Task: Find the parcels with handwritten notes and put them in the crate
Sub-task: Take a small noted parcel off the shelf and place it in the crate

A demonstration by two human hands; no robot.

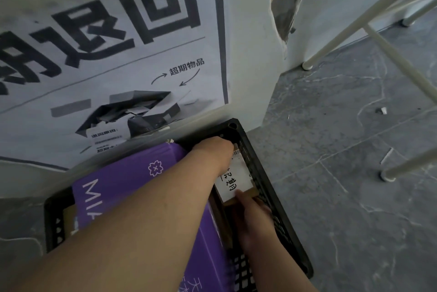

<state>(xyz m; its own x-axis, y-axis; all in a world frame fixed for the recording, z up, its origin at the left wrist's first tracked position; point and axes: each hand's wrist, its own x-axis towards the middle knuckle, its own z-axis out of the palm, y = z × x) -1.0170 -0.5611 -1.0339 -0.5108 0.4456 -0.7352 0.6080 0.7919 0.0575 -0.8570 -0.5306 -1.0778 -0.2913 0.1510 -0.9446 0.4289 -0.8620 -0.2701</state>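
Note:
A black slatted crate (264,178) stands on the floor against a wall. Inside it lies a large purple box (132,180) with white print. Between that box and the crate's right wall sits a small brown parcel (250,193) with a white handwritten note (233,184) on top. My left hand (216,152) grips the parcel's far end, fingers curled over its edge. My right hand (253,216) holds the near end, thumb on the note's corner.
A large poster (113,55) with black characters covers the wall right behind the crate. White metal legs (354,20) of a rack stand on the grey marbled floor (354,150) to the right. A small white scrap (383,110) lies on the floor.

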